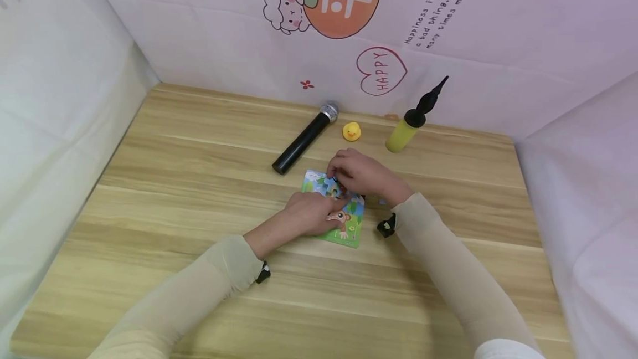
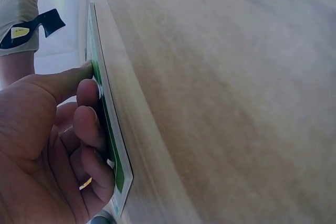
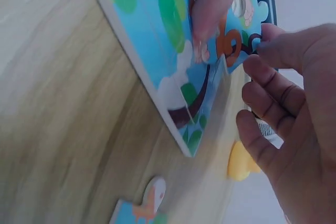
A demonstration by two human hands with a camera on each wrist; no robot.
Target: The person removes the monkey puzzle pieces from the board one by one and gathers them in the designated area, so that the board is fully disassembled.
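A thin picture jigsaw board (image 1: 349,235), green at the bottom and blue above, lies flat on the table between both hands. My left hand (image 1: 310,215) rests on its left part; one finger reaches straight across the picture while others are bent against the surface. In the left wrist view the thumb touches the board (image 2: 122,169) too. Over the board's upper edge, my right hand (image 1: 363,175) pinches a jigsaw piece (image 3: 247,24) with a brown tail design between thumb and fingertip. That piece is tilted above the board. Fingers hide much of the picture.
Another jigsaw piece (image 3: 137,212) lies loose on the table right of the board. Beyond the board are a black microphone (image 1: 302,144), a yellow rubber duck (image 1: 351,132) and a yellow-and-black hand pump (image 1: 402,133). White printed cloth walls (image 1: 224,43) border the wooden table (image 1: 199,170).
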